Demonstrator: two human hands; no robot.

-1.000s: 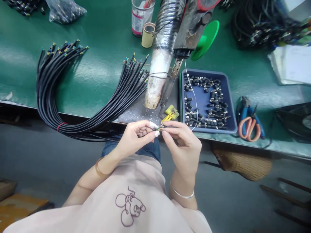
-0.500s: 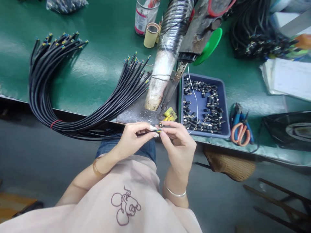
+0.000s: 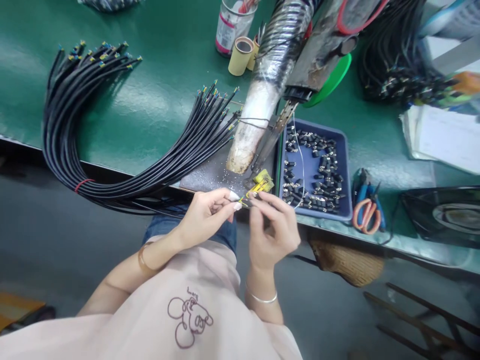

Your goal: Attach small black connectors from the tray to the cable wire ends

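My left hand (image 3: 204, 216) is closed, its thumb and fingertips pinching the end of a black cable. Yellow-green wires (image 3: 242, 201) stick out past the white-covered fingertips. My right hand (image 3: 273, 225) faces it, thumb and fingers drawn together by a small dark piece near the wire ends; its kind is too small to tell. The bundle of black cables (image 3: 112, 186), tied with a red band, curves over the table's edge at the left. A soldering iron (image 3: 262, 155) in a stand points down just above my hands, beside a yellow sponge (image 3: 263, 181).
A blue tray (image 3: 347, 172) of small black plugs (image 3: 327, 165) stands right of the iron. Orange- and blue-handled pliers (image 3: 368, 210) lie beside it. A foil-wrapped duct (image 3: 258, 95) hangs over the green table (image 3: 165, 45). Papers (image 3: 446, 135) and more cables (image 3: 386, 55) lie at the right.
My right hand has drawn slightly away from the left, its fingers now more bent. The left keeps its pinch on the cable. The whole view has shifted a little.
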